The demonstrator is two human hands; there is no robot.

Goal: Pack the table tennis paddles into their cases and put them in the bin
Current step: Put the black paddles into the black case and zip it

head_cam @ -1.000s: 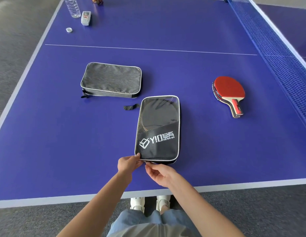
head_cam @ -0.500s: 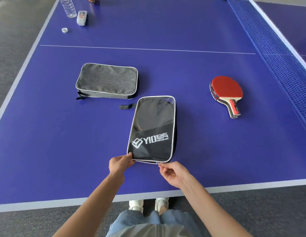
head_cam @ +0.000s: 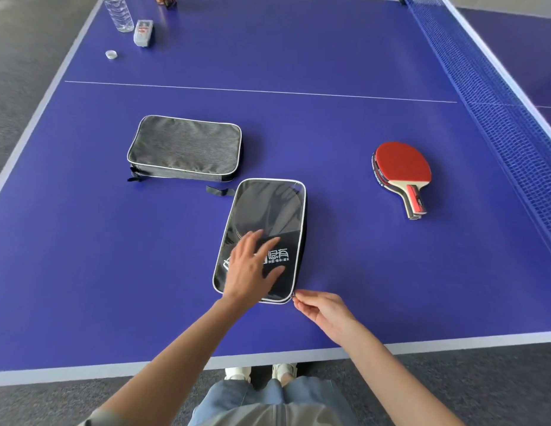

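A black paddle case (head_cam: 269,216) with white piping and a clear window lies near me on the blue table; a dark paddle shows through the window. My left hand (head_cam: 252,267) lies flat on its lower half, fingers spread. My right hand (head_cam: 321,309) pinches the zipper pull at the case's near right corner. A grey case (head_cam: 186,147) lies further back on the left. Two stacked paddles (head_cam: 401,172), red rubber up, rest to the right with handles pointing toward me.
The blue net (head_cam: 498,96) runs along the right side. A water bottle (head_cam: 117,13), a small white box (head_cam: 143,32) and a bottle cap (head_cam: 111,54) sit at the far left. The table's near edge (head_cam: 175,362) is just before my legs.
My left hand left the case's near left corner and now presses flat on top. My right hand slid along the near edge to the right corner with the zipper pull.
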